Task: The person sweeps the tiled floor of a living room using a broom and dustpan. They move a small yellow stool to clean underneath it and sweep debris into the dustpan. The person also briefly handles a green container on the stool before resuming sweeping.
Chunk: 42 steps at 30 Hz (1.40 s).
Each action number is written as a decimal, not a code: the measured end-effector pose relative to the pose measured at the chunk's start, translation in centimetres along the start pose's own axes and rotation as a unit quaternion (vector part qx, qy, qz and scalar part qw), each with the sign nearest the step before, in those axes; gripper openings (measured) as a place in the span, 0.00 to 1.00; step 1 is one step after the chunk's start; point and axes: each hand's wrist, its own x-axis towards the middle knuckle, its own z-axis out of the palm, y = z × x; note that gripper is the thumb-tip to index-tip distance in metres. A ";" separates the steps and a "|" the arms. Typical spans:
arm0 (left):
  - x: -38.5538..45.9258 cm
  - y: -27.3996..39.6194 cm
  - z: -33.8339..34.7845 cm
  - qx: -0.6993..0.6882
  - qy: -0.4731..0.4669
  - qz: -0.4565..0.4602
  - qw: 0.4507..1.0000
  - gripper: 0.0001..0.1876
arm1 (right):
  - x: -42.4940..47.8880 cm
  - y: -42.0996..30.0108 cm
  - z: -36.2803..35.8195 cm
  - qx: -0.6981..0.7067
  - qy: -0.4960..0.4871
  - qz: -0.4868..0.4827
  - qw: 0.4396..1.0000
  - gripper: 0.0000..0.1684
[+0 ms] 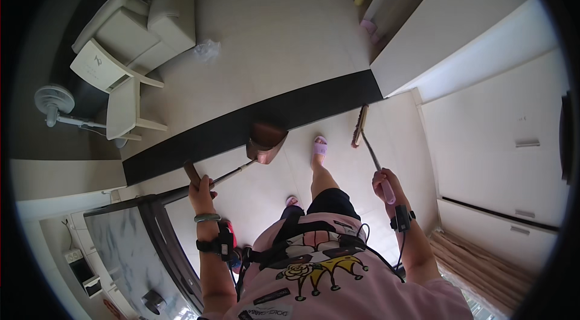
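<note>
My left hand [202, 192] is wrapped around the brown handle of a long-handled dustpan. Its brown pan [267, 141] overlaps the dark floor strip, with the hollow side facing away from me. In my right hand [386, 183] is the pink grip of a broom with a thin metal shaft. The broom head [360, 126], with reddish bristles, is off to the right of the dustpan, near the end of the dark strip. The two tools are apart. My foot in a lilac slipper [319, 147] stands between them.
A dark threshold strip [217, 132] crosses the pale tiled floor. Beyond it are a white chair [124, 105], a standing fan [54, 100], a pale sofa [131, 32] and a crumpled clear plastic bag [208, 50]. White cabinets [489, 139] line the right side; a dark-framed door [156, 238] is at left.
</note>
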 end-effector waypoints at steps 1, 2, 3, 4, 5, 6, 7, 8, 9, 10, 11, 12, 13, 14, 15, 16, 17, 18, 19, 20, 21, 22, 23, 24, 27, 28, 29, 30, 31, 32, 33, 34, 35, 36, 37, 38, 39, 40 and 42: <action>0.5 0.6 1.0 -0.005 0.012 0.001 1.000 0.11 | 1.5 -1.1 1.5 0.004 -0.004 0.002 1.000 0.08; 1.0 1.2 1.8 -0.001 0.027 -0.007 1.000 0.11 | 3.2 -2.1 3.1 0.009 -0.007 0.005 1.000 0.07; 1.7 1.3 2.2 0.003 0.037 -0.002 0.999 0.11 | 4.9 -2.8 4.7 0.015 -0.010 0.011 1.000 0.07; 2.4 1.8 3.1 0.000 0.055 -0.003 0.998 0.12 | 6.2 -3.5 6.7 0.053 -0.002 0.013 0.998 0.06; 3.0 2.4 4.0 -0.004 0.073 -0.004 0.997 0.12 | 8.2 -4.5 7.9 0.064 -0.005 0.013 0.998 0.05; 3.7 3.0 4.8 -0.003 0.081 -0.003 0.997 0.13 | 9.8 -5.4 9.3 0.071 -0.004 0.027 0.997 0.05; 4.4 3.5 5.7 -0.009 0.104 -0.001 0.995 0.13 | 11.2 -5.8 11.4 0.077 -0.006 0.042 0.996 0.05; 5.0 4.2 6.6 -0.014 0.116 -0.005 0.993 0.13 | 12.6 -6.1 13.6 0.077 0.005 0.044 0.996 0.04; 5.5 4.9 7.4 -0.017 0.130 -0.012 0.991 0.13 | 13.8 -6.0 15.8 0.077 0.020 0.047 0.996 0.04; 6.1 5.3 7.8 -0.027 0.124 -0.026 0.992 0.13 | 15.6 -5.9 16.3 0.079 0.014 0.063 0.995 0.03; 6.5 5.5 8.5 -0.022 0.131 -0.027 0.991 0.13 | 17.3 -5.7 16.8 0.057 0.008 0.066 0.996 0.01; 6.7 6.4 9.6 -0.020 0.147 -0.026 0.989 0.13 | 19.5 -5.5 18.4 0.042 0.008 0.094 0.995 0.02; 7.0 7.2 10.9 -0.019 0.160 -0.022 0.987 0.13 | 21.4 -5.1 19.9 0.062 0.013 0.127 0.990 0.02; 7.3 7.6 11.4 -0.017 0.171 -0.025 0.985 0.14 | 21.8 -3.7 23.0 -0.021 0.014 0.135 0.991 0.06; 7.9 7.9 12.6 -0.018 0.163 -0.025 0.986 0.14 | 24.4 -3.7 23.5 0.052 0.020 0.127 0.990 0.09; 8.6 7.9 12.9 -0.019 0.167 -0.025 0.985 0.15 | 26.1 -3.2 24.8 0.045 0.003 0.124 0.991 0.09; 9.5 8.0 13.2 -0.019 0.170 -0.026 0.985 0.15 | 27.6 -3.2 26.0 0.039 -0.014 0.120 0.992 0.10; 10.3 8.2 13.9 -0.020 0.169 -0.032 0.985 0.15 | 29.2 -4.2 26.8 0.051 -0.040 0.139 0.988 0.10; 11.3 8.3 14.4 -0.013 0.169 -0.040 0.985 0.15 | 30.9 -5.4 27.6 0.064 -0.067 0.157 0.983 0.10; 12.4 8.4 15.2 -0.021 0.168 -0.044 0.985 0.15 | 32.3 -6.9 28.4 0.076 -0.095 0.174 0.977 0.10; 13.3 8.6 15.7 -0.025 0.170 -0.050 0.984 0.15 | 33.1 -8.3 28.9 0.122 -0.118 0.196 0.966 0.10; 14.2 8.5 15.9 -0.030 0.176 -0.056 0.982 0.15 | 33.2 -9.1 29.7 0.138 -0.100 0.176 0.970 0.09; 15.0 8.4 16.0 -0.035 0.182 -0.061 0.981 0.15 | 33.3 -10.0 30.5 0.153 -0.081 0.157 0.972 0.09; 15.6 8.8 16.7 -0.026 0.184 -0.067 0.980 0.15 | 33.1 -11.2 30.8 0.143 -0.099 0.141 0.975 0.08; 17.6 9.2 17.8 -0.020 0.176 -0.079 0.981 0.14 | 31.6 -13.2 32.9 0.094 -0.087 0.100 0.987 0.06; 18.0 9.2 18.1 -0.020 0.172 -0.086 0.981 0.14 | 31.4 -14.0 33.5 0.089 -0.074 0.110 0.987 0.06; 18.2 9.3 18.5 -0.017 0.157 -0.091 0.983 0.15 | 31.3 -14.7 34.1 0.083 -0.060 0.121 0.987 0.05; 18.2 9.6 18.8 -0.001 0.159 -0.092 0.983 0.15 | 31.0 -14.9 35.6 0.066 -0.021 0.101 0.993 0.05; 18.5 9.9 19.3 0.014 0.158 -0.093 0.983 0.15 | 31.2 -15.5 36.0 0.063 -0.016 0.112 0.992 0.08; 18.9 10.2 19.8 -0.003 0.169 -0.105 0.980 0.17 | 31.7 -15.9 36.6 0.043 0.013 0.079 0.996 0.09; 19.3 10.2 20.0 -0.006 0.161 -0.110 0.981 0.18 | 32.1 -16.2 36.9 0.026 0.044 0.047 0.998 0.10; 19.7 10.0 20.2 -0.009 0.154 -0.115 0.981 0.18 | 33.0 -16.5 37.3 0.005 0.061 0.015 0.998 0.11; 20.0 10.0 20.4 -0.013 0.147 -0.120 0.982 0.19 | 34.1 -16.9 37.7 -0.016 0.077 -0.016 0.997 0.12; 20.2 10.5 21.2 0.006 0.144 -0.138 0.980 0.22 | 35.3 -17.7 38.3 -0.005 0.121 0.009 0.993 0.08; 20.3 11.1 22.0 -0.002 0.143 -0.128 0.981 0.23 | 36.8 -18.3 38.6 -0.017 0.114 0.023 0.993 0.05; 20.6 11.6 22.8 -0.003 0.136 -0.126 0.983 0.23 | 39.2 -19.2 37.4 -0.059 0.033 0.058 0.996 0.06; 20.7 11.7 23.3 -0.004 0.133 -0.126 0.983 0.23 | 41.1 -20.2 36.5 -0.102 -0.046 0.096 0.989 0.07; 20.5 11.3 22.6 0.001 0.153 -0.124 0.980 0.21 | 42.0 -18.0 38.5 -0.118 0.005 0.070 0.991 0.08; 20.6 10.5 22.0 0.002 0.173 -0.120 0.978 0.19 | 44.6 -14.5 43.7 -0.151 0.017 0.074 0.986 0.08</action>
